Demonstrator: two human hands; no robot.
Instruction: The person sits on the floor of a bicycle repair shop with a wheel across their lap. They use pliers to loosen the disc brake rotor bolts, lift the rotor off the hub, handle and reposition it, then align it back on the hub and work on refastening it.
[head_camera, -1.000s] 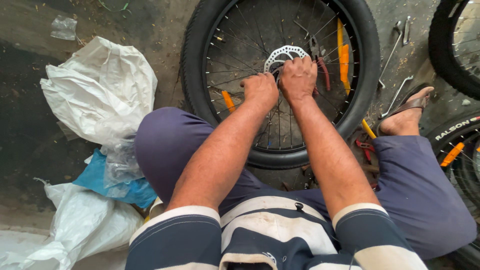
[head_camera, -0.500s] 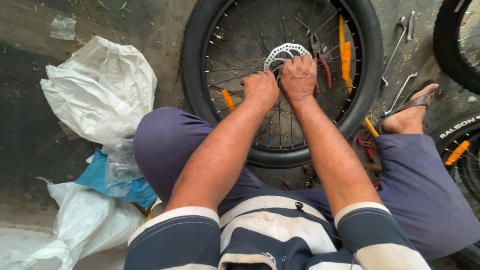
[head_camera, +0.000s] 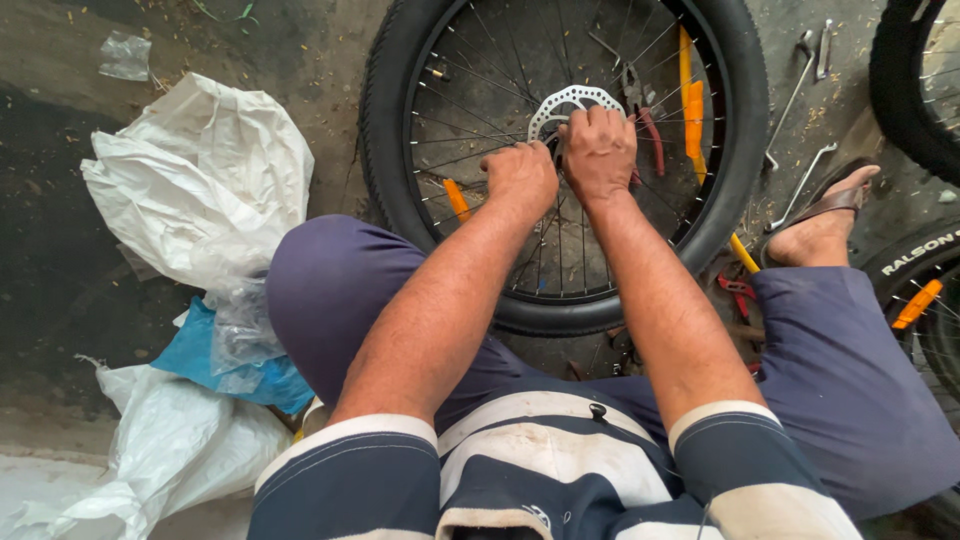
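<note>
Almost nothing has shifted over the last second: your left hand (head_camera: 520, 177) and right hand (head_camera: 598, 152) stay clenched side by side at the hub of the bicycle wheel (head_camera: 565, 150), which lies flat on the floor in front of your knees. What each fist grips is hidden, beside the brake disc (head_camera: 572, 100). With both hands holding their place, the hub work looks ongoing.

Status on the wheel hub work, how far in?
Done: bicycle wheel is off and lying flat on the floor, with pliers and wrenches laid out. In hand: left hand and right hand both closed at the hub beside the brake disc; what they grip is hidden. Left: cannot tell.
</note>
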